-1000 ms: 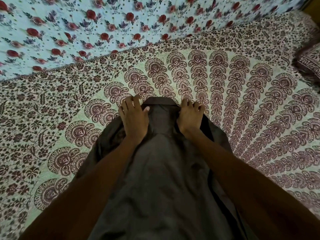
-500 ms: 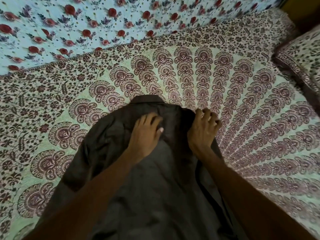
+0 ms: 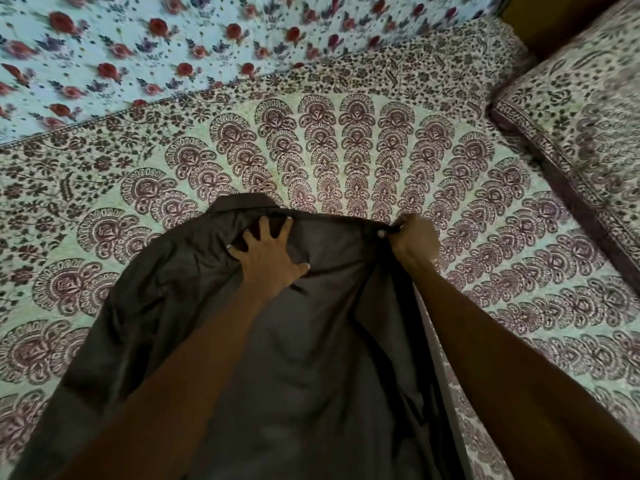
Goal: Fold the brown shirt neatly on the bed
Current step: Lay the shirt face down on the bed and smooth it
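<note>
Pressing flat with fingers spread, left hand (image 3: pixel 268 261) pins brown shirt (image 3: pixel 311 358) just below its collar. Right hand (image 3: pixel 414 239) pinches the shirt's right edge. Patterned bed cover (image 3: pixel 381 150) extends beyond both hands to pillow (image 3: pixel 571 116), far right.

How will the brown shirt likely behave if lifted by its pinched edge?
Probably floppy: the brown shirt creases and sags where the right hand pinches its edge. Likely light, since a pinch raises it. Its sheen suggests it may slip.
</note>
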